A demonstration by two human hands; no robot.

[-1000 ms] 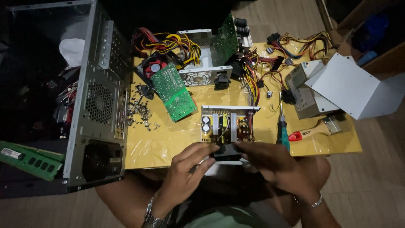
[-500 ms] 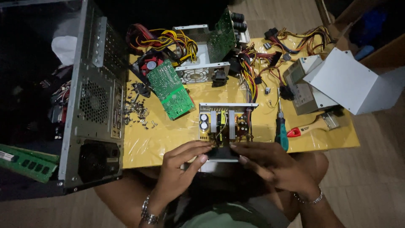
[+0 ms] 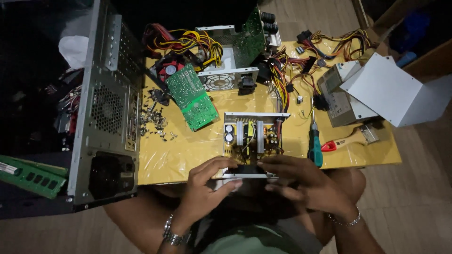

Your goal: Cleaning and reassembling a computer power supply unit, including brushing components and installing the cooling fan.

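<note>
An opened power supply unit (image 3: 252, 136), its board and capacitors exposed, lies at the near edge of the yellow-covered table (image 3: 188, 150). My left hand (image 3: 207, 186) grips its near left edge, fingers curled over the metal rim. My right hand (image 3: 306, 183) holds the near right edge, fingers laid over a black part at the front. Both wrists wear bracelets. A green-handled screwdriver (image 3: 314, 143) lies just right of the unit, close to my right hand.
A computer case (image 3: 106, 108) stands at the left, with green memory sticks (image 3: 28, 174) beside it. Green circuit boards (image 3: 190, 96), loose screws (image 3: 153, 120), another open supply with fan (image 3: 226, 70), cable bundles (image 3: 320, 42), a grey metal box (image 3: 343, 94), white cover (image 3: 391, 89) and a brush (image 3: 351, 138) crowd the table.
The view has shifted slightly. Both hands have stayed on the near edge of the power supply, with the fingers adjusting their grip a little.
</note>
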